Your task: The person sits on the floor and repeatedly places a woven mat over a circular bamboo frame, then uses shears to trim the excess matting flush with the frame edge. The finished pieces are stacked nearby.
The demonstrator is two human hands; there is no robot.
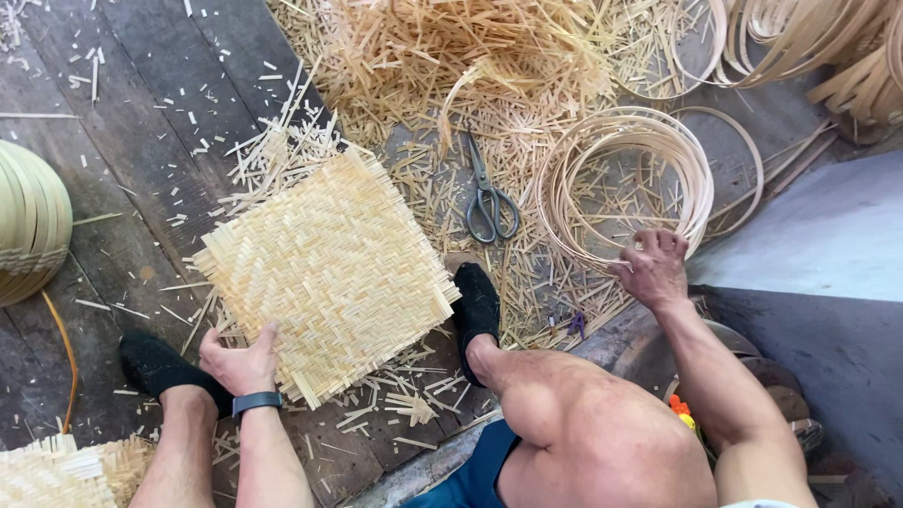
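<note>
The left hand (243, 362) gripped the near edge of the square woven mat of pale bamboo strips (329, 273), thumb on top and fingers hidden beneath it. The mat lay flat on the dark plank floor (141, 169), tilted like a diamond, stretching up and away from that grip. A black band (257, 403) circled the left wrist.

The right hand (654, 268) closed its fingers on the near rim of a bundle of pale bamboo hoops (630, 179) lying on the floor; how many hoops made up the bundle could not be counted, since they overlapped. The grip looked clenched on the rim, though the fingertips were partly hidden.

Between the two hands lay one pair of grey metal scissors (489, 202), well apart from either, on a litter of cut bamboo slivers (451, 56). Two feet in black shoes showed: one (475, 315) touching the mat's right corner, the other (155, 367) just beside the left hand. More hoops (809, 38) were cut off at the top right, and a rounded bamboo form (28, 221) at the left edge.
</note>
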